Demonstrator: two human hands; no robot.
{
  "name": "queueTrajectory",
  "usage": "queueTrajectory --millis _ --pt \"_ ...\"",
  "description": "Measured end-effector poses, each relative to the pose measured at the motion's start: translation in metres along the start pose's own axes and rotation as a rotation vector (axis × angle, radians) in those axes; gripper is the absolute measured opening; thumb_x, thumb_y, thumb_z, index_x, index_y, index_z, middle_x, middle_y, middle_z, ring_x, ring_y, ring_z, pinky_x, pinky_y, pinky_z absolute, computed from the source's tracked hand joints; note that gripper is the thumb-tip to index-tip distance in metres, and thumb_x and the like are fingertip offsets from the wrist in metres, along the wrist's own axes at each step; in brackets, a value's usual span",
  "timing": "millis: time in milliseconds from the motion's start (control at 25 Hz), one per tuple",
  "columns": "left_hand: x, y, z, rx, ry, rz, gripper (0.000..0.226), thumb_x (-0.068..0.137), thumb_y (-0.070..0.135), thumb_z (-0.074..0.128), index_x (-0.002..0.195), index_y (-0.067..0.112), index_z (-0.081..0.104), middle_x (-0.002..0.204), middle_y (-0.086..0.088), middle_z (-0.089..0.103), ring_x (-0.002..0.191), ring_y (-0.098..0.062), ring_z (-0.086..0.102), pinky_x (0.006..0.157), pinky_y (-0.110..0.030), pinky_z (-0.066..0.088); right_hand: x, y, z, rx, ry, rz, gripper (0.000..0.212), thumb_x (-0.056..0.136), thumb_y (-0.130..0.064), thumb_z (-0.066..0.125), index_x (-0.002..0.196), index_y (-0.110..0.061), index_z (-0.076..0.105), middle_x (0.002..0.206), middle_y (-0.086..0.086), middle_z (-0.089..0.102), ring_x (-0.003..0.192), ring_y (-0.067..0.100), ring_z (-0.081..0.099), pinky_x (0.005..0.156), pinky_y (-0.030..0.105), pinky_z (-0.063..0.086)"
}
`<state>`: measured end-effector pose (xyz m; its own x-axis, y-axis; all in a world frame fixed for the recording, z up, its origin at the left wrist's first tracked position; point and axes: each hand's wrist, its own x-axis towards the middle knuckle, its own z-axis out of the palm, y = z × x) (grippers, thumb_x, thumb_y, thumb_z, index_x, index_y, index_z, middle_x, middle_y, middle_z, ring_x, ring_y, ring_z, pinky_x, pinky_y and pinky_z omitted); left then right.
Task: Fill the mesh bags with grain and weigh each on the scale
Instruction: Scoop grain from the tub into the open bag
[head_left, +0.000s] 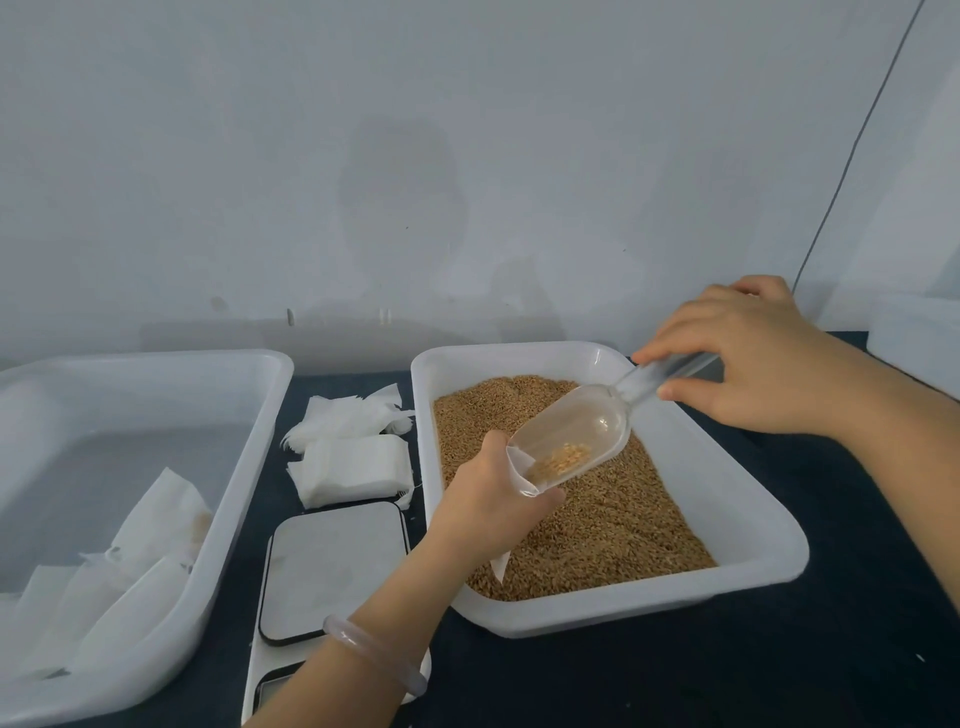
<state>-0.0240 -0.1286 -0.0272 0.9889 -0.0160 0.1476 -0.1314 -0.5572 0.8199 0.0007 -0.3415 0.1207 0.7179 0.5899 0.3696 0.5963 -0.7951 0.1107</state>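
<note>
— Where's the mesh bag?
— In the left hand, over the near-left part of the grain tray. The fingers are wrapped round the bag and grip it with its mouth upward. One white corner hangs out below the hand, just above the grain.
— And the scoop?
— It is clear plastic and tilted, with its lip down at the bag's mouth. A little grain lies at its low end. The right hand pinches the handle between thumb and fingers, over the tray's far right corner.
— The scale?
— Just left of the tray, toward the near edge of the dark table. The left forearm, wearing a clear bangle, crosses its near right corner. I cannot read the display.
— What's farther out?
— Just beyond the scale lies a stack of flat white bags, with loose ones fanned behind it. At far left stands a big translucent tub. More white bags lie in it, one of them tinted brownish.
</note>
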Motion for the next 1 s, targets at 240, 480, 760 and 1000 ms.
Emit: queueTrajectory --millis 240,480,760,1000 --pt "-0.001 0.002 0.001 -0.002 0.008 -0.027 0.048 0.078 0.043 0.068 0.109 0.028 0.034 0.094 0.014 0.048 0.080 -0.002 0.053 0.057 -0.017 0.042 0.002 -0.006 -0.005 -0.082 0.004 -0.032 0.027 0.080 -0.034 0.068 0.106 -0.039 0.068 0.098 -0.022 0.058 0.105 0.009 0.046 0.106 0.034 0.006" --pt "-0.002 0.002 0.000 -0.002 0.005 -0.045 0.056 0.078 0.044 0.068 0.120 0.024 0.037 0.099 0.010 0.048 0.080 -0.001 0.052 0.055 -0.015 0.041 0.000 -0.004 -0.002 -0.054 0.005 -0.004 0.029 0.080 -0.032 0.069 0.107 -0.040 0.067 0.096 -0.023 0.053 0.108 0.009 0.043 0.106 0.031 0.005" --pt "-0.005 0.003 -0.004 -0.110 0.062 -0.068 0.046 0.078 0.043 0.068 0.111 0.028 0.040 0.097 0.011 0.054 0.077 0.000 0.055 0.047 -0.008 0.037 -0.016 0.020 0.029 0.353 -0.050 0.185 0.029 0.077 -0.023 0.075 0.097 -0.043 0.065 0.094 -0.027 0.060 0.099 0.003 0.053 0.098 0.031 0.031" --pt "-0.008 0.001 -0.010 -0.274 0.163 -0.072 0.029 0.079 0.034 0.067 0.093 0.034 0.042 0.091 0.011 0.056 0.073 0.000 0.057 0.048 -0.007 0.038 -0.044 0.024 0.104 0.530 -0.165 0.461 0.028 0.081 -0.025 0.071 0.101 -0.042 0.060 0.099 -0.026 0.059 0.108 0.007 0.055 0.103 0.041 0.038"
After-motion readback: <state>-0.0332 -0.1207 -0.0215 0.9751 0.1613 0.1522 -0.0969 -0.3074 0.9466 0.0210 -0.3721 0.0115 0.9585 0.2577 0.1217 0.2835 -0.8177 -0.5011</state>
